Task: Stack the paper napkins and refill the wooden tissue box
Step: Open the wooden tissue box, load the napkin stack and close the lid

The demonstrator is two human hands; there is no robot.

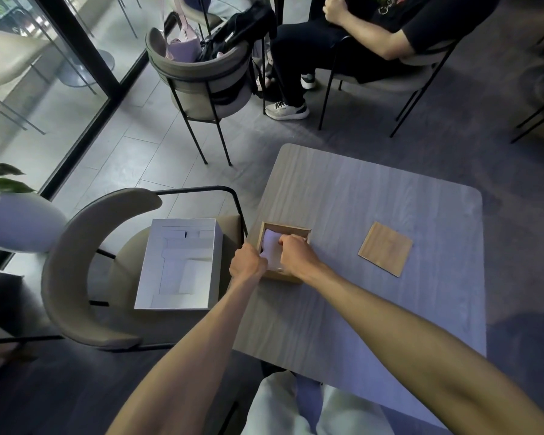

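An open wooden tissue box [296, 230] stands near the left edge of the grey table [374, 215]. White paper napkins [272, 248] lie inside it. My left hand [247, 263] grips the box's left wall and the napkins' left edge. With its fingers curled, my right hand [297, 254] presses on the napkin stack from the right inside the box. The box's flat wooden lid [386, 248] lies on the table to the right, apart from the box.
A white cardboard carton [179, 265] holding more white napkins sits on the chair [76, 271] left of the table. Another chair [198, 76] with bags and a seated person [374, 36] are beyond. A potted plant [10, 215] stands at far left.
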